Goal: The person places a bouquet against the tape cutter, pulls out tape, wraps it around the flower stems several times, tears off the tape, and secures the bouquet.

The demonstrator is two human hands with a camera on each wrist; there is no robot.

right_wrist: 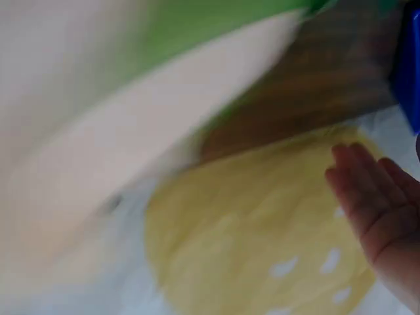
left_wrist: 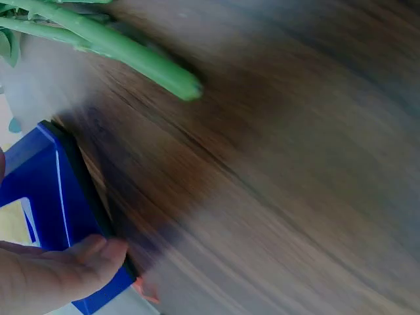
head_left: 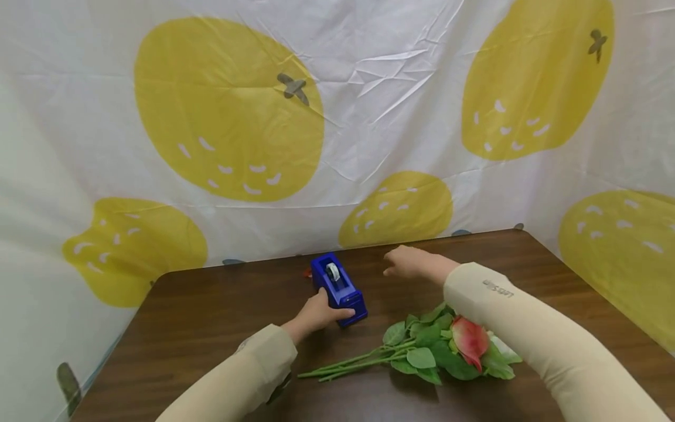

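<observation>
My left hand [head_left: 314, 316] grips the near end of a blue tape dispenser [head_left: 354, 300], thumb and fingers on opposite sides of it. A small white-cored roll of tape [head_left: 333, 272] sits inside. In the left wrist view, fingers [left_wrist: 98, 259] press along the dispenser's side [left_wrist: 49, 177], low by the tabletop. To the right of the dispenser, my right hand [head_left: 413, 262] hovers above the back of the table and holds nothing. In the right wrist view its fingers [right_wrist: 364, 180] are extended and apart from the dispenser's blue edge [right_wrist: 410, 79].
Artificial flowers with a pinkish-red rose [head_left: 469, 340] lie at the front right, partly under my right sleeve, their green stems [head_left: 358, 363] pointing left. A small red thing [head_left: 308, 273] shows behind the dispenser. A lemon-print cloth [head_left: 385, 146] hangs behind the brown table [head_left: 221, 310].
</observation>
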